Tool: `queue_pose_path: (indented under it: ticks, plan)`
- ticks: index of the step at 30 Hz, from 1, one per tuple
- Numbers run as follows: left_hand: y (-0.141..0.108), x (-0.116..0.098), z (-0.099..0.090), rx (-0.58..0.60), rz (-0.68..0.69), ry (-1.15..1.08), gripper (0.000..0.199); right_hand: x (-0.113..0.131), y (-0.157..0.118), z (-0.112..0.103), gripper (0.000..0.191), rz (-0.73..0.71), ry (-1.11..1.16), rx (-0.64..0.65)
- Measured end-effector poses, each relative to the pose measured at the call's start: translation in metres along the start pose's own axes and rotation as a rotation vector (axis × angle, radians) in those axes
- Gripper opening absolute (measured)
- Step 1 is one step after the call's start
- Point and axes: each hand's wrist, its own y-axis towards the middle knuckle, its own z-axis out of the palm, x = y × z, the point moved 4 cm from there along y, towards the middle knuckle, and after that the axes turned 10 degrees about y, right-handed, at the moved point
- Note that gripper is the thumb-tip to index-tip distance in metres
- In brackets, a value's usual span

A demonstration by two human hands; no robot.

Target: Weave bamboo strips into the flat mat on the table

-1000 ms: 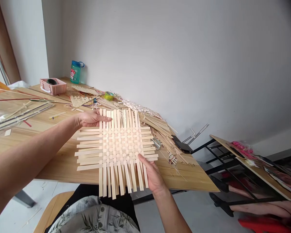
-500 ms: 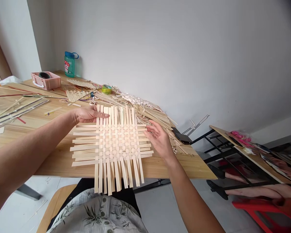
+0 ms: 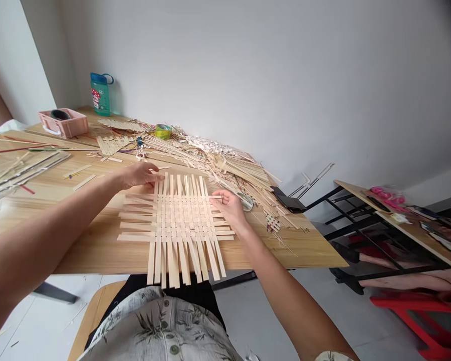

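A square mat of pale woven bamboo strips is in front of me, its loose strip ends sticking out on all four sides. It lies low over the table, and its near ends reach past the front edge. My left hand is closed at the far left corner, fingers on the outermost upright strip. My right hand pinches the far strip ends on the right side, thumb on top. The weave is tight in the middle, and some near strips are twisted or overlap.
Loose strips and scraps are heaped along the wall. A tape roll, pink basket and blue-green bottle stand farther back. Clear plastic packaging lies left. Another person's legs and a red stool are right.
The mat has come down flatter toward the table. My right hand, its fingers spread before, has closed on the mat's right side. My left hand has stayed at the far left corner.
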Motion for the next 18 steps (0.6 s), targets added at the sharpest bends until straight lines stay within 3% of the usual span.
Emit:
queue_pose_path:
  ticks: [3,6,12,15,18]
  plan:
    - [0.003,-0.006,0.004,-0.035,0.006,0.229,0.031,0.0,0.0,-0.005,0.018,-0.054,-0.162,-0.031]
    - [-0.006,-0.024,0.019,-0.045,0.077,0.425,0.02,0.018,0.0,-0.001,0.015,-0.146,-0.279,-0.018]
    - [-0.035,-0.052,0.061,-0.016,0.252,0.685,0.024,0.042,0.004,0.048,0.004,-0.253,-0.38,0.181]
    - [-0.042,-0.056,0.069,-0.031,0.273,0.78,0.03,0.037,0.0,0.068,0.007,-0.281,-0.485,0.222]
    - [-0.044,-0.058,0.072,-0.042,0.275,0.844,0.035,0.033,-0.004,0.075,0.008,-0.342,-0.56,0.218]
